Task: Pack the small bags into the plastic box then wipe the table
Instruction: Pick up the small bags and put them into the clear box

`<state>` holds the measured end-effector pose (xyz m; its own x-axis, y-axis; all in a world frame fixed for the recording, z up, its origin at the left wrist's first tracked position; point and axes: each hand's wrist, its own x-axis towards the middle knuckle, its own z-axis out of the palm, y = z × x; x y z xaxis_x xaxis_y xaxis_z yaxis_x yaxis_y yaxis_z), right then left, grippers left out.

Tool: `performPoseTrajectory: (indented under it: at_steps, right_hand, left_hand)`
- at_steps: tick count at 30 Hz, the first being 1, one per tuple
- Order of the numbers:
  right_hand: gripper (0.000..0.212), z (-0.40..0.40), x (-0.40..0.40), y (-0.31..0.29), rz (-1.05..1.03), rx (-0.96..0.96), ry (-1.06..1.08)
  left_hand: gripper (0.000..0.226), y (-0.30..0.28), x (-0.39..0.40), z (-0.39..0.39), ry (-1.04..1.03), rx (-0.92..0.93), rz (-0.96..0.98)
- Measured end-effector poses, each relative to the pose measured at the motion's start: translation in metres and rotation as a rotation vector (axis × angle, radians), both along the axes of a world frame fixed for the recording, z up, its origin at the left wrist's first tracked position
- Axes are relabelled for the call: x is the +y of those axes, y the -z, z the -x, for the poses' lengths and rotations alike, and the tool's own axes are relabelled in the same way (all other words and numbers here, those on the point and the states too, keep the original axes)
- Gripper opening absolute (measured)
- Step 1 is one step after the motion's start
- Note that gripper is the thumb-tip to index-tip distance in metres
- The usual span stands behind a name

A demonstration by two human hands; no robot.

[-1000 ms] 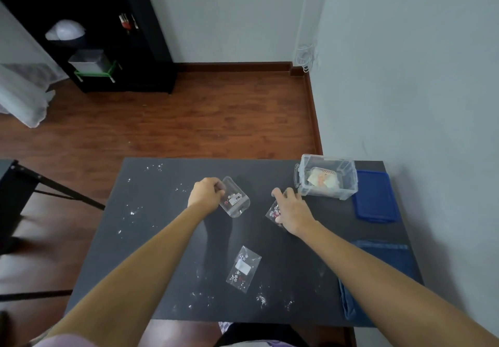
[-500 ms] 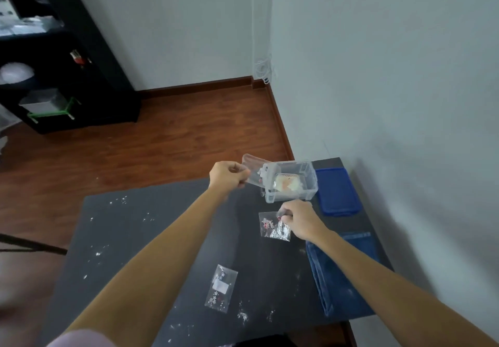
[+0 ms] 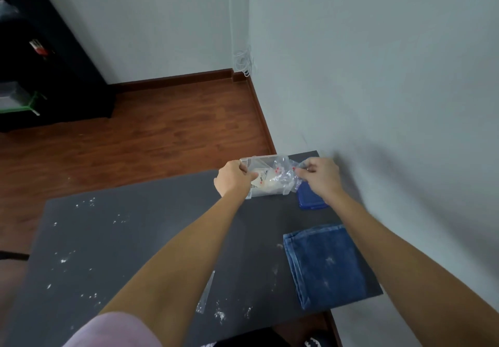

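Soft, even, fairly dim indoor light with no glare. A broad faint shadow falls on the wall (image 3: pixel 405 174) just right of the right hand (image 3: pixel 320 175). Both hands and the bags between them are motion-blurred. Wide-angle distortion bends the edges; the far-left shelf (image 3: pixel 40 63) is dark.
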<state>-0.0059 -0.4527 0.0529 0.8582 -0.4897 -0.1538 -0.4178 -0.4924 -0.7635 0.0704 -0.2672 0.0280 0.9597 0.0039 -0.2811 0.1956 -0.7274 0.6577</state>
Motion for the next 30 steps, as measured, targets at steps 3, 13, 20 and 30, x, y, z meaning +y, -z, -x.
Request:
performPoseTrajectory:
  at_steps: [3,13,20,30]
  right_hand:
    - [0.009,-0.018,0.005,0.004,0.072,-0.041,-0.022]
    - [0.023,-0.060,0.037,0.024,0.270,-0.019,-0.259]
    - [0.008,-0.068,0.052,0.037,0.453,0.132,-0.364]
    - [0.032,-0.062,0.051,0.041,0.738,0.131,-0.331]
  left_hand:
    - [0.042,0.002,0.007,0.005,0.059,-0.131,-0.114]
    - [0.056,0.009,0.153,0.046,0.539,-0.011,-0.135]
    - [0.090,0.046,0.202,0.105,0.943,0.145,-0.421]
    - [0.081,0.061,0.208,0.119,0.972,0.006,-0.483]
